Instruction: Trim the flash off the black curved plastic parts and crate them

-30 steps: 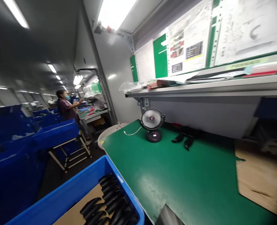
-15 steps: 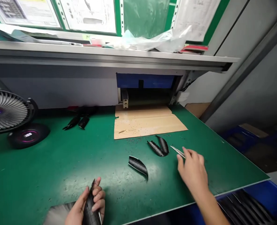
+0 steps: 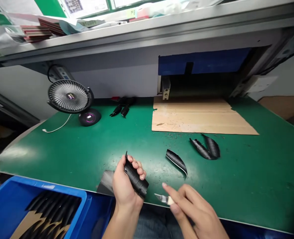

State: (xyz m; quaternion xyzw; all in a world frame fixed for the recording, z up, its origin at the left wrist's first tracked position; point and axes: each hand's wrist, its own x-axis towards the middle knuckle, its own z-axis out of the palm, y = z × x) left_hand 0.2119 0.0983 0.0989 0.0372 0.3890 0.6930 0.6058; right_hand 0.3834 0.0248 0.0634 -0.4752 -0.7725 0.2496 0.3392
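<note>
My left hand [image 3: 126, 186] is wrapped round a curved black plastic part [image 3: 135, 176], held upright just above the near edge of the green mat [image 3: 87, 149]. My right hand [image 3: 194, 209] pinches a small metal blade [image 3: 162, 198], its tip close to the lower end of the held part. One loose black part [image 3: 177, 161] lies on the mat just beyond my hands. Two more black parts [image 3: 206, 147] rest side by side further right.
A cardboard sheet [image 3: 199, 116] lies at the back of the mat under a shelf. A small desk fan [image 3: 71, 99] stands at the back left, with a few black parts [image 3: 122, 108] beside it. A blue bin [image 3: 25, 209] of black parts sits at lower left.
The view swung from the aisle down to the bench. My right hand came back from the mat's right side with the blade to the part in my left hand, which rose slightly.
</note>
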